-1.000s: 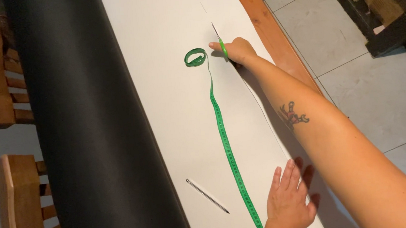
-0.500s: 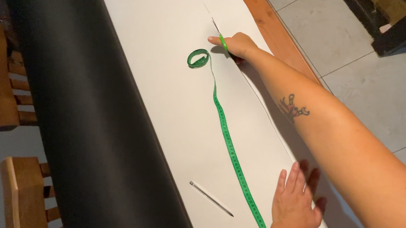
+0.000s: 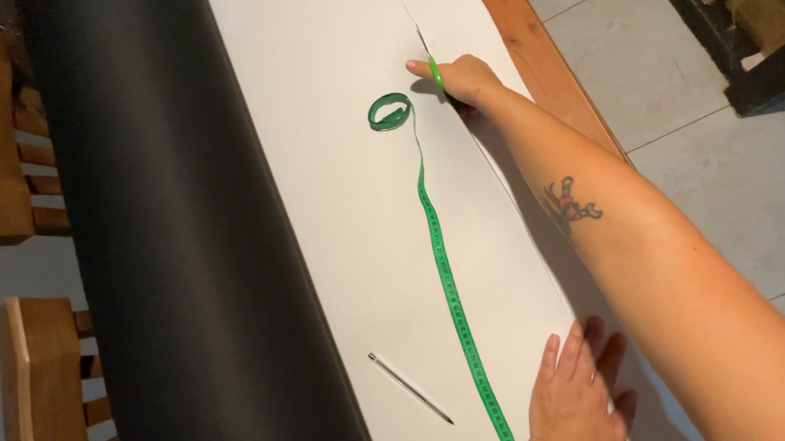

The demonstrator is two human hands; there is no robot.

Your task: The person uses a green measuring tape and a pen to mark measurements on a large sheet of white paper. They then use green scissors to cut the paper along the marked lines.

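My right hand [image 3: 465,77] reaches far across the table and grips green-handled scissors [image 3: 433,68], whose blades sit in a cut line running along a wide white sheet [image 3: 339,177]. My left hand [image 3: 575,404] lies flat, fingers spread, on the near part of the sheet beside the cut strip. A green measuring tape [image 3: 446,283] stretches along the sheet between the two hands, its far end coiled [image 3: 390,112] just left of the scissors. A thin white pencil [image 3: 410,388] lies left of the tape's near end.
A large black roll of material [image 3: 182,252] lies along the table's left side. The wooden table edge [image 3: 529,41] shows on the right, over a tiled floor. Two wooden chairs [image 3: 31,385] stand at left. Boxes and dark shelving [image 3: 749,8] stand at upper right.
My right hand with the scissors has advanced slightly further along the cut. My left hand has stayed flat on the sheet. The tape and pencil lie as before.
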